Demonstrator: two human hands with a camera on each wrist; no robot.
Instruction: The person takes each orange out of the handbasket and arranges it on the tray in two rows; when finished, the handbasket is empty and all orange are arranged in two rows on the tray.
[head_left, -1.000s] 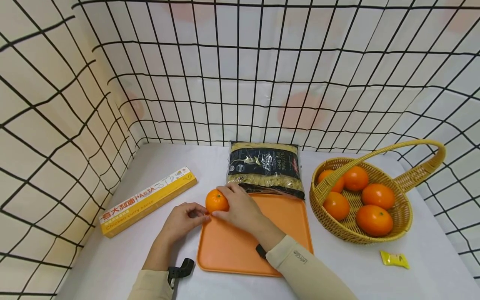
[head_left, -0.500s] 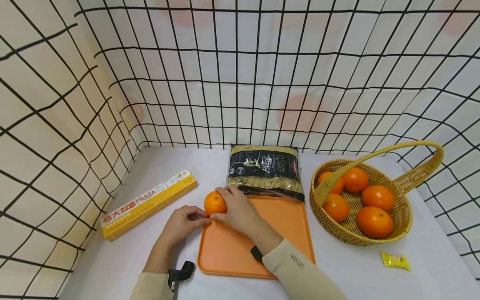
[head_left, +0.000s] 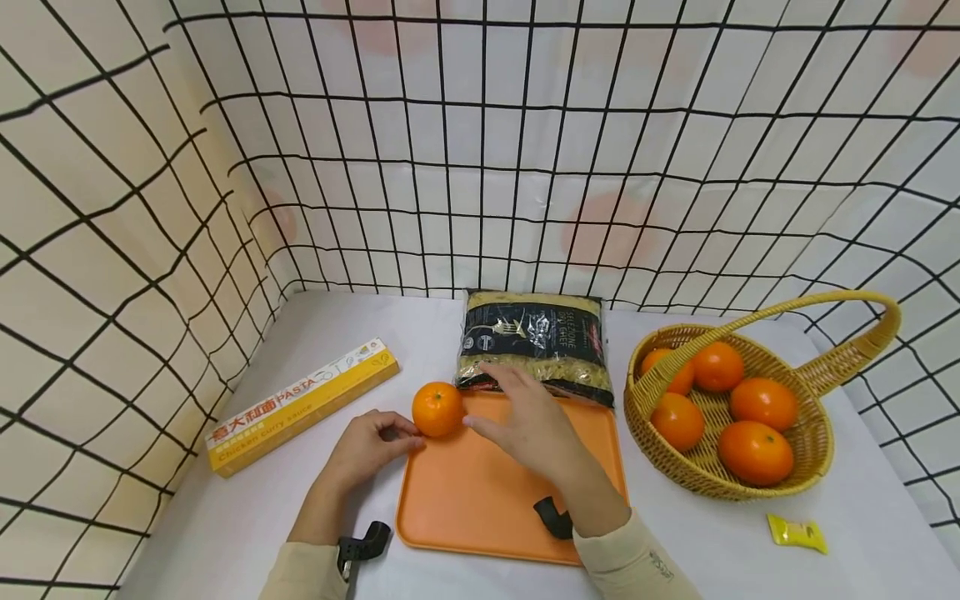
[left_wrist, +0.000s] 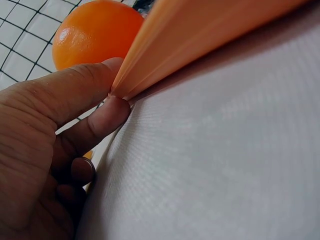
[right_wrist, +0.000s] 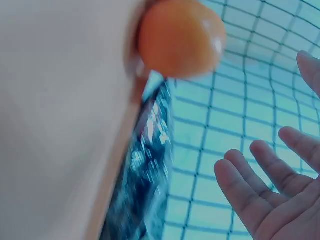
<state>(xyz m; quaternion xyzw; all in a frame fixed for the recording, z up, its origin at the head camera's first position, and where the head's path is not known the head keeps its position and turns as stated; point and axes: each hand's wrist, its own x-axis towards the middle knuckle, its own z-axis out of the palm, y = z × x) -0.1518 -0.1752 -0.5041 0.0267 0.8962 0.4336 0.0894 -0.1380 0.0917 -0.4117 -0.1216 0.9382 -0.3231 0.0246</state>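
An orange fruit [head_left: 438,409], round and glossy like a tangerine, sits at the far left corner of the orange tray [head_left: 480,508]. My left hand [head_left: 375,450] pinches the tray's left edge beside the fruit; in the left wrist view the thumb lies above the rim and a finger beneath it. Over the tray, to the right of the fruit, is my right hand [head_left: 536,429], its fingers spread and holding nothing. The right wrist view shows those fingers [right_wrist: 240,187] apart from the fruit [right_wrist: 181,39].
Behind the tray lies a dark pasta bag [head_left: 532,342]. A yellow pasta box [head_left: 300,408] is at left. On the right stands a wicker basket [head_left: 652,450] holding several similar fruits, with a small yellow packet [head_left: 797,533] in front. Black wire grid [head_left: 495,167] encloses the back and sides.
My right hand has let go of the orange fruit and moved right, its fingers opening out. The fruit stays on the tray corner. My left hand keeps its pinch on the edge.
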